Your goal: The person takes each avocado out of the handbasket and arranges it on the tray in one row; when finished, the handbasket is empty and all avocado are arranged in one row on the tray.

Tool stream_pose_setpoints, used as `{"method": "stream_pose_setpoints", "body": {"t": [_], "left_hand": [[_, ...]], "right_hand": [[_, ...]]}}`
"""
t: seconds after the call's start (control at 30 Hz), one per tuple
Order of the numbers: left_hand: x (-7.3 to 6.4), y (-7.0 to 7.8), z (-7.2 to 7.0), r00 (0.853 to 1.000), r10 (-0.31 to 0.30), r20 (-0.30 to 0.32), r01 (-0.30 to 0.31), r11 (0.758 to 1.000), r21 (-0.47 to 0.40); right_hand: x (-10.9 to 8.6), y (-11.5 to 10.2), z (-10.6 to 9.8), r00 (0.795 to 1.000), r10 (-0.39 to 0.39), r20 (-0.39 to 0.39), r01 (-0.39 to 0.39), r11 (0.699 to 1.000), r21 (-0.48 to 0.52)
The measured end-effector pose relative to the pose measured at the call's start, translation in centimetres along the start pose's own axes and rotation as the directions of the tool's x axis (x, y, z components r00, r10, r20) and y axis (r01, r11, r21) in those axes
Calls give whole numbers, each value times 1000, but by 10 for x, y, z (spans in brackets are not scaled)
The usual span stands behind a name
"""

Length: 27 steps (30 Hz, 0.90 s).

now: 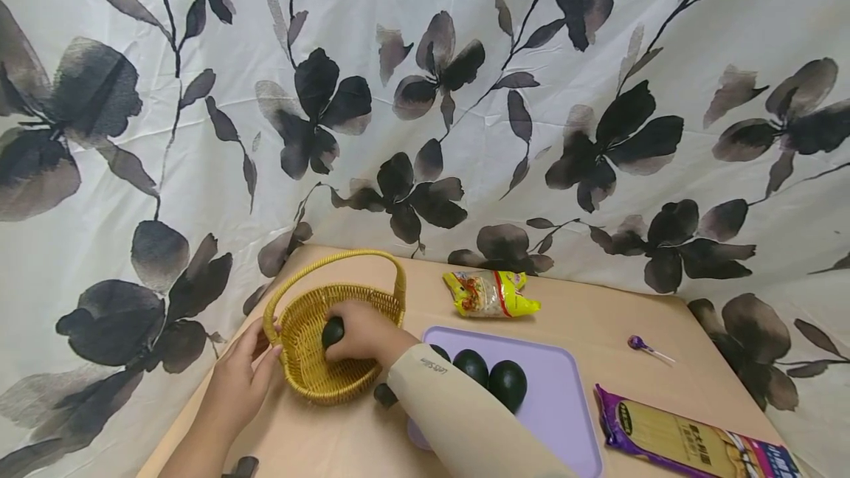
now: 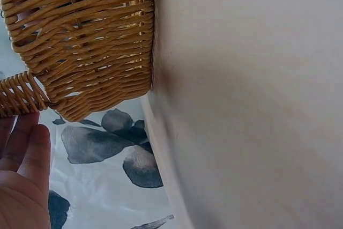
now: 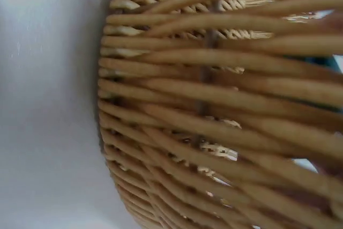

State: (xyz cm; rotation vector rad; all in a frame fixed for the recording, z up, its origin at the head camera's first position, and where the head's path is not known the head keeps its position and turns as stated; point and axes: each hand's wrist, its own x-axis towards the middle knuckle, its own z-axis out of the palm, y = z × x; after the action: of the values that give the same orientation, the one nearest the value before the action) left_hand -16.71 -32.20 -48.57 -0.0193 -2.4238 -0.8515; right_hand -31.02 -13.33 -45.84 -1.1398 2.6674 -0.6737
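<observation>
A yellow woven basket [image 1: 312, 386] with a tall arched handle stands at the left of the table. My left hand [image 1: 232, 386] holds the basket at the left foot of its handle, thumb and fingers about it; in the left wrist view, the fingertips [image 2: 36, 138] meet the wicker handle [image 2: 19, 94]. Inside the basket's rim, my right hand [image 1: 361, 330] grips a dark green avocado [image 1: 333, 332]. More avocados [image 1: 508, 385] lie on a lilac tray [image 1: 564, 419], partly behind my right forearm. Basket weave [image 3: 214, 100] fills much of the right wrist view and mostly hides that hand.
Behind the tray lies a yellow food packet [image 1: 488, 293]. A purple-wrapped lollipop [image 1: 639, 344] is on the right, with a long purple noodle packet [image 1: 690, 434] nearer the front. A floral curtain [image 1: 425, 94] hangs along the table's back and sides.
</observation>
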Motion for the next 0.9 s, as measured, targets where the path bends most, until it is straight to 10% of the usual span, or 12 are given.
{"method": "stream_pose_setpoints", "body": {"t": [0.23,0.9], "left_hand": [[0,1,-1,1000,13,-14,-13,1000,1],[-4,4,3,1000,11,-14,-11,1000,11]], "right_hand": [[-3,-3,-11,998,-38,-47,37,999,-30],[-26,0,-13,954,-71,292,114,985,-133]]}}
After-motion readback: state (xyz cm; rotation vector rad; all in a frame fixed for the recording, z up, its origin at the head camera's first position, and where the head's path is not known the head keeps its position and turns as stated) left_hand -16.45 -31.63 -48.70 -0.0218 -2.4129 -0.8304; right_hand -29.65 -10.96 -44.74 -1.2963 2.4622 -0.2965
